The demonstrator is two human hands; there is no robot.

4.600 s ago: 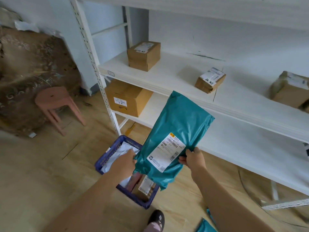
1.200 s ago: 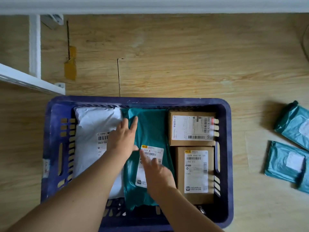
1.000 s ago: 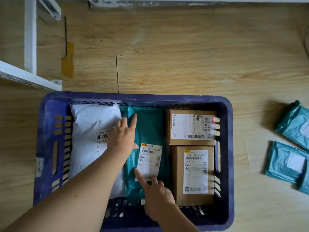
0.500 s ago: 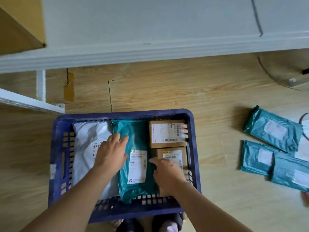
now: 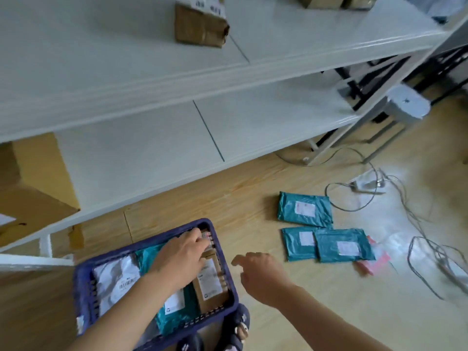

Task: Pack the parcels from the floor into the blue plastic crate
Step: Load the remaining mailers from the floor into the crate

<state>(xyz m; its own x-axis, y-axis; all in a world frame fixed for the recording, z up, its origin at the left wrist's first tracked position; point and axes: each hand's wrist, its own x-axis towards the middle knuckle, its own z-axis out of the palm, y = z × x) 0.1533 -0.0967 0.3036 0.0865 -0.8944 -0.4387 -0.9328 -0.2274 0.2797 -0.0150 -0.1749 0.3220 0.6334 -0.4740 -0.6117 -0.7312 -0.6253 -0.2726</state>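
Note:
The blue plastic crate [image 5: 83,282] stands on the wooden floor at lower left. It holds a white mailer [image 5: 115,279], a teal mailer [image 5: 177,312] and brown boxes [image 5: 210,282]. My left hand [image 5: 181,257] lies flat inside the crate on the parcels, fingers spread, gripping nothing. My right hand [image 5: 260,273] hovers empty over the floor just right of the crate, fingers loosely apart. Three teal parcels lie on the floor to the right: one further back [image 5: 304,209], two side by side nearer [image 5: 298,243] [image 5: 344,245].
A white shelving unit [image 5: 177,79] rises behind the crate, with cardboard boxes [image 5: 201,24] on its boards and a large carton [image 5: 33,188] at the left. Cables and a power strip [image 5: 367,184] trail on the floor at right. A pink item [image 5: 374,262] lies beside the teal parcels. My shoes [image 5: 238,325] are below the crate.
The teal parcel held up earlier now lies in the crate. My right hand has left the crate and moved right over the floor; the view has swung up and right.

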